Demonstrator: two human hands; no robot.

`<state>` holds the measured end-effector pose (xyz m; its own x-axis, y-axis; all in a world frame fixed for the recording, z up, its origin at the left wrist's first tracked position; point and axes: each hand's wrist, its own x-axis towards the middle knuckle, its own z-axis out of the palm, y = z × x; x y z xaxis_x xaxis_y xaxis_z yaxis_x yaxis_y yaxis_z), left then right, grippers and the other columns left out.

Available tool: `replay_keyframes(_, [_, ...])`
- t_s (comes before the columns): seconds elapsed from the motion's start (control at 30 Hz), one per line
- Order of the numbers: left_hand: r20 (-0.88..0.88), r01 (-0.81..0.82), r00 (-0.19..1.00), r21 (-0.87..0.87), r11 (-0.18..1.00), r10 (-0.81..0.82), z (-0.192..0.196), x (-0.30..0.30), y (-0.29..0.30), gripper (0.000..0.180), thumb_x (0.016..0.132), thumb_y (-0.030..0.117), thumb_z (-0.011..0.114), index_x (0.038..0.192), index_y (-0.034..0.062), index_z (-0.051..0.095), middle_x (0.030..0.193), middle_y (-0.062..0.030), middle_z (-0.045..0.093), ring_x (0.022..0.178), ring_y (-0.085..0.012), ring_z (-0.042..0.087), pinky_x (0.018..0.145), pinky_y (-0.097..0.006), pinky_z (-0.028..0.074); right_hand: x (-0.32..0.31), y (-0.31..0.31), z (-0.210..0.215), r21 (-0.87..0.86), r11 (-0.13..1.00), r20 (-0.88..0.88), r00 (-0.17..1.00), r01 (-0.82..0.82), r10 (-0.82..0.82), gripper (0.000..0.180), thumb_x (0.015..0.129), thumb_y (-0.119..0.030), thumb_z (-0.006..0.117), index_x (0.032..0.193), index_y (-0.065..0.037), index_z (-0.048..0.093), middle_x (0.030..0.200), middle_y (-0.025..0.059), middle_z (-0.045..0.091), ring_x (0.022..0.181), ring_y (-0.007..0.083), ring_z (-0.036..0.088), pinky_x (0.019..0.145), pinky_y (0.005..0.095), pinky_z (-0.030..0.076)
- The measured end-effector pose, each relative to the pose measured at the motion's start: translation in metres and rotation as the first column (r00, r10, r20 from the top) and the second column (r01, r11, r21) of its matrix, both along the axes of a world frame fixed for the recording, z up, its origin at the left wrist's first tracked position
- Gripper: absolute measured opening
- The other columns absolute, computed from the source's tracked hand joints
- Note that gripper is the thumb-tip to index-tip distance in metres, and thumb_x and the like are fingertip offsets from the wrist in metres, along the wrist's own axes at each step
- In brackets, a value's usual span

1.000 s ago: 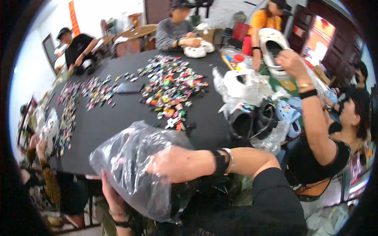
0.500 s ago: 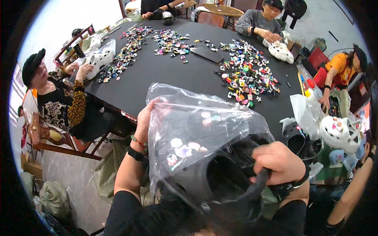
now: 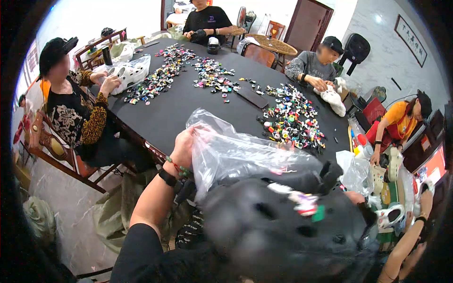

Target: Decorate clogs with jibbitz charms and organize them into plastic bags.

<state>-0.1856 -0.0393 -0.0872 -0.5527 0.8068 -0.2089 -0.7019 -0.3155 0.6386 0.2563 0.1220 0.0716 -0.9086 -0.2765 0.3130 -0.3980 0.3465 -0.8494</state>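
Note:
Close in front of me is a black foam clog (image 3: 283, 226) with holes in its upper and white, red and green charms on it. Behind its top edge a further dark piece with a strap end (image 3: 331, 175) shows, perhaps a second clog. My left hand (image 3: 185, 142) pinches the edge of a clear plastic bag (image 3: 236, 148), which spreads crumpled behind the clog. My right hand (image 3: 355, 197) grips the clog from its far right side; only a patch of skin shows, the fingers being hidden.
Heaps of colourful small charms (image 3: 292, 115) lie on the dark table (image 3: 184, 111) beside a dark flat case (image 3: 252, 97). Co-workers around it handle white clogs (image 3: 130, 75). At right stand clear bags (image 3: 356, 174) and more clogs (image 3: 390, 216). A wooden chair (image 3: 61, 141) is at left.
The black clog has come out of the bag and turned, its charmed upper now facing me. The bag has flattened in my left hand. My view has tilted up slightly.

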Motion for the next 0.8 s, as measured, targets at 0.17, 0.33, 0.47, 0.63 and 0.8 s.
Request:
replay_keyframes(0.17, [0.074, -0.186, 0.981, 0.127, 0.974, 0.177, 0.001, -0.018, -0.004, 0.027, 0.098, 0.011, 0.040, 0.116, -0.0054, 0.050, 0.106, -0.0219, 0.061, 0.102, -0.0396, 0.062, 0.091, -0.054, 0.052, 0.047, 0.016, -0.013, 0.165, 0.824, -0.078, 0.840, 0.542, -0.537, 0.021, 0.075, -0.009, 0.074, 0.083, -0.007, 0.055, 0.084, 0.0147, 0.059, 0.069, 0.0347, 0.057, 0.061, 0.0393, 0.041])
replay_keyframes(0.33, [0.010, -0.118, 0.993, 0.254, 0.960, 0.119, -0.002, -0.031, -0.013, 0.043, 0.092, 0.004, 0.038, 0.134, -0.0050, 0.043, 0.126, -0.0241, 0.054, 0.117, -0.0397, 0.056, 0.104, -0.054, 0.044, 0.064, 0.049, -0.034, 0.307, 0.344, -0.261, 0.426, 0.887, -0.866, 0.025, 0.075, -0.007, 0.072, 0.095, -0.005, 0.056, 0.094, 0.0171, 0.061, 0.077, 0.0362, 0.060, 0.068, 0.0395, 0.045])
replay_keyframes(0.47, [-0.088, 0.053, 0.996, 0.264, 0.963, -0.031, -0.003, -0.045, -0.021, 0.050, 0.093, 0.004, 0.034, 0.142, -0.0035, 0.037, 0.137, -0.0275, 0.049, 0.125, -0.0394, 0.053, 0.107, -0.051, 0.043, 0.050, 0.057, -0.034, 0.286, 0.102, -0.432, 0.223, 0.953, -0.874, 0.032, 0.075, -0.006, 0.071, 0.104, -0.002, 0.058, 0.102, 0.0190, 0.063, 0.084, 0.0373, 0.063, 0.074, 0.0396, 0.048])
replay_keyframes(0.63, [-0.213, 0.131, 0.972, 0.150, 0.980, -0.098, -0.012, -0.067, -0.017, 0.048, 0.093, 0.003, 0.036, 0.141, -0.0034, 0.039, 0.133, -0.0260, 0.053, 0.118, -0.0375, 0.059, 0.100, -0.048, 0.049, -0.026, 0.018, -0.003, 0.160, 0.188, -0.632, 0.246, 0.969, -0.735, 0.041, 0.076, -0.003, 0.070, 0.115, 0.000, 0.059, 0.111, 0.0215, 0.065, 0.093, 0.0387, 0.066, 0.081, 0.0398, 0.051])
replay_keyframes(0.8, [-0.278, 0.014, 0.961, 0.016, 1.000, -0.009, -0.027, -0.084, -0.018, 0.044, 0.094, 0.004, 0.048, 0.137, -0.0029, 0.041, 0.116, -0.0187, 0.060, 0.102, -0.0324, 0.064, 0.087, -0.045, 0.055, -0.128, -0.039, 0.010, 0.316, 0.321, -0.613, 0.450, 0.893, -0.650, 0.034, 0.064, 0.000, 0.072, 0.095, 0.000, 0.059, 0.093, 0.0180, 0.064, 0.088, 0.0384, 0.064, 0.074, 0.0414, 0.052])
